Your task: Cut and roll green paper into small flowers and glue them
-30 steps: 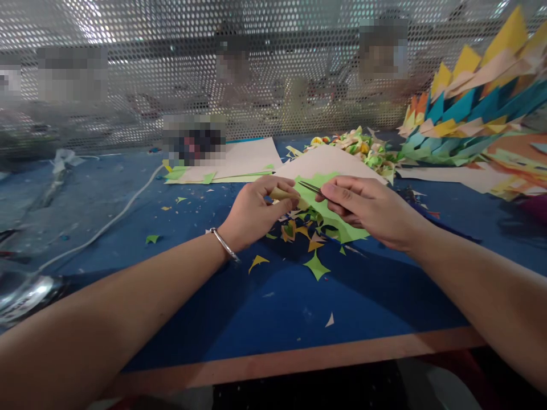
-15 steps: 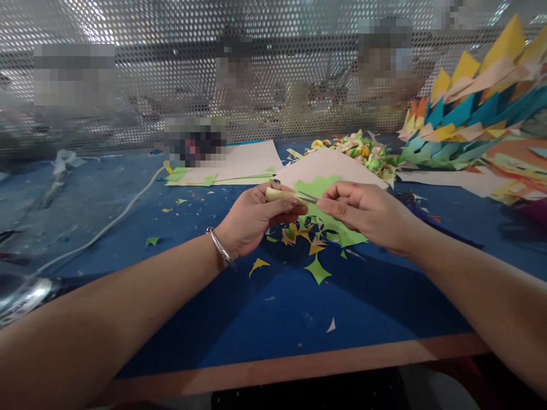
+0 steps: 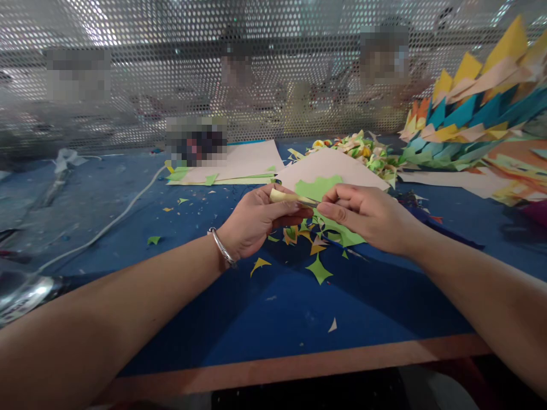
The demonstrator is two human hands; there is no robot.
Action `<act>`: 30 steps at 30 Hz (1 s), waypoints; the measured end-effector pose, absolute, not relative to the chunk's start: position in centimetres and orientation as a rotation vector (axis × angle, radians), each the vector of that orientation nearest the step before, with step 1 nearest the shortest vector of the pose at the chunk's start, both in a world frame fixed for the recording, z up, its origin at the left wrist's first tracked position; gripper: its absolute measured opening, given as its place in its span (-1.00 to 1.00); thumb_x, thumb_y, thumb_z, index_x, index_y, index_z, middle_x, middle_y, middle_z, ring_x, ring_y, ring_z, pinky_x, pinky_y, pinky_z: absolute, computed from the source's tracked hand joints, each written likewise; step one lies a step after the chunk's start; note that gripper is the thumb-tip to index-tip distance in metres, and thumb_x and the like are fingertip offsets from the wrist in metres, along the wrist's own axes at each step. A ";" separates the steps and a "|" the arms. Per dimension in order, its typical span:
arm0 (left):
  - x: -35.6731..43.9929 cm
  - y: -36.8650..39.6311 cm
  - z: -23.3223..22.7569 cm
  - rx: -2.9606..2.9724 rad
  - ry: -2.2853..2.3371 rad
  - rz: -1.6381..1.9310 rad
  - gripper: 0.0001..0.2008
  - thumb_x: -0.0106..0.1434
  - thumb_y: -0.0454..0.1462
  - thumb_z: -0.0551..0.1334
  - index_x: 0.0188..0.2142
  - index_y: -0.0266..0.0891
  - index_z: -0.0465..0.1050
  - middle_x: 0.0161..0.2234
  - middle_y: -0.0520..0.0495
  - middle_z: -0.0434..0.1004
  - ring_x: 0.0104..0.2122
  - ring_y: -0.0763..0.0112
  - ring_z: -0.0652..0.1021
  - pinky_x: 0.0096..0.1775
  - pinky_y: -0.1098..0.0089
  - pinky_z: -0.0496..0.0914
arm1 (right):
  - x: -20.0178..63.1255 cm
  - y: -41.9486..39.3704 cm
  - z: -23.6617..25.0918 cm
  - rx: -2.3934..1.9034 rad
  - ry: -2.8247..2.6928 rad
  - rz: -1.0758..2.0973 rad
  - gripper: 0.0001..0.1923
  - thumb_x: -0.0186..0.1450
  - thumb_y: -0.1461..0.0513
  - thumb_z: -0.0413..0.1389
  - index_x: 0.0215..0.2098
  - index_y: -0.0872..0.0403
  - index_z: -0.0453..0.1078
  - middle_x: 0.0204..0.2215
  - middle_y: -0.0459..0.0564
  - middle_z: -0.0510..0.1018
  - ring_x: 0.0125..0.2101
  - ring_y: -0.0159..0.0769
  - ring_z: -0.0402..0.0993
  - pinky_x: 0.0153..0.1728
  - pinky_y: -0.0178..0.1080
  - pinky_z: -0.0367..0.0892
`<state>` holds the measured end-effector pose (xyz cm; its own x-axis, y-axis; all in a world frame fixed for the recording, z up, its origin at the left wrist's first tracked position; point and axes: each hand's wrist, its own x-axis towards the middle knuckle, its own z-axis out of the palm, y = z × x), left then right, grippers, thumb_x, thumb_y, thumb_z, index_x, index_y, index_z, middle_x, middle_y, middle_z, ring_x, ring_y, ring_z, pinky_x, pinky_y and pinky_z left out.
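Note:
My left hand [image 3: 256, 219], with a silver bangle on the wrist, pinches a small folded pale yellow paper piece [image 3: 285, 197] above the blue table [image 3: 239, 302]. My right hand [image 3: 367, 216] holds thin metal scissors [image 3: 308, 200] whose tips meet the paper piece. Both hands hover over a green paper sheet [image 3: 318, 188] with cut-outs and a litter of green and orange paper scraps [image 3: 307, 239].
Beige paper sheets [image 3: 243, 162] lie behind the hands. A heap of small folded paper pieces [image 3: 363, 151] and a large stack of coloured paper points [image 3: 478, 114] sit at the right. A white cable [image 3: 111, 222] crosses the left. A perforated metal screen [image 3: 171, 68] closes the back, with people behind it.
My hands have drawn closer together. The scissors, apart from the yellow piece a second ago, now meet it, and the piece has been raised slightly between my left fingers.

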<state>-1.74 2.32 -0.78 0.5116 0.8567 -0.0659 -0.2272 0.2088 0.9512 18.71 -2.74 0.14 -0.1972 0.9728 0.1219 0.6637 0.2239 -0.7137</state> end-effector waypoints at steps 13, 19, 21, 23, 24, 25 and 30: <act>-1.7 2.4 -0.8 1.109 0.683 0.843 -0.86 0.18 -0.45 0.32 -0.36 -0.26 0.39 -0.40 0.01 0.66 -0.34 0.43 0.68 -0.14 0.35 0.51 | 18.8 -2.9 0.2 -1.493 -1.957 0.669 -0.52 0.37 -0.19 0.01 -0.34 0.03 0.34 -0.67 -0.23 0.13 -0.64 -0.44 0.03 -0.61 -0.29 -0.07; -1.7 2.3 -0.8 1.085 0.669 0.840 -0.87 0.20 -0.47 0.32 -0.38 -0.28 0.42 -0.41 -0.02 0.67 -0.37 0.43 0.68 -0.17 0.38 0.53 | 18.7 -3.0 0.1 -1.476 -1.961 0.652 -0.50 0.38 -0.19 -0.02 -0.37 0.03 0.33 -0.66 -0.23 0.11 -0.64 -0.45 0.02 -0.61 -0.29 -0.07; -1.7 2.3 -0.8 1.076 0.662 0.836 -0.87 0.20 -0.47 0.33 -0.37 -0.29 0.42 -0.40 -0.03 0.67 -0.37 0.44 0.68 -0.19 0.40 0.53 | 18.7 -3.0 0.2 -1.477 -1.967 0.640 -0.49 0.39 -0.20 -0.03 -0.38 0.04 0.32 -0.66 -0.23 0.12 -0.64 -0.45 0.02 -0.61 -0.30 -0.06; -1.7 2.3 -0.8 1.065 0.650 0.830 -0.86 0.19 -0.48 0.35 -0.37 -0.31 0.43 -0.40 -0.04 0.67 -0.37 0.44 0.68 -0.18 0.41 0.53 | 18.7 -3.0 0.2 -1.476 -1.974 0.625 -0.48 0.39 -0.21 -0.04 -0.39 0.04 0.31 -0.66 -0.23 0.12 -0.65 -0.46 0.02 -0.62 -0.30 -0.06; -1.7 2.2 -0.7 1.059 0.644 0.828 -0.86 0.19 -0.48 0.35 -0.38 -0.31 0.43 -0.39 -0.04 0.67 -0.37 0.44 0.68 -0.17 0.40 0.53 | 18.7 -3.0 0.2 -1.475 -1.977 0.620 -0.47 0.38 -0.21 -0.04 -0.39 0.04 0.31 -0.67 -0.23 0.12 -0.65 -0.46 0.02 -0.62 -0.30 -0.05; -1.7 2.2 -0.7 1.051 0.640 0.826 -0.87 0.20 -0.49 0.34 -0.38 -0.32 0.44 -0.39 -0.05 0.67 -0.37 0.44 0.67 -0.17 0.40 0.53 | 18.7 -2.9 0.2 -1.473 -1.979 0.616 -0.46 0.38 -0.22 -0.04 -0.40 0.05 0.30 -0.67 -0.23 0.11 -0.65 -0.47 0.01 -0.62 -0.30 -0.05; -1.7 2.1 -0.3 1.036 0.648 0.801 -0.92 0.27 -0.47 0.29 -0.36 -0.35 0.51 -0.37 -0.06 0.68 -0.36 0.45 0.67 -0.18 0.43 0.52 | 18.7 -2.9 0.3 -1.461 -1.980 0.587 -0.46 0.38 -0.21 -0.03 -0.43 0.05 0.30 -0.67 -0.21 0.13 -0.65 -0.46 0.02 -0.62 -0.30 -0.03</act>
<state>-1.66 2.14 -0.31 0.5576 0.8247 -0.0949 -0.2648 0.2850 0.9212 18.66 -2.87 0.32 -0.2122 0.9553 0.2060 0.6888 0.2958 -0.6619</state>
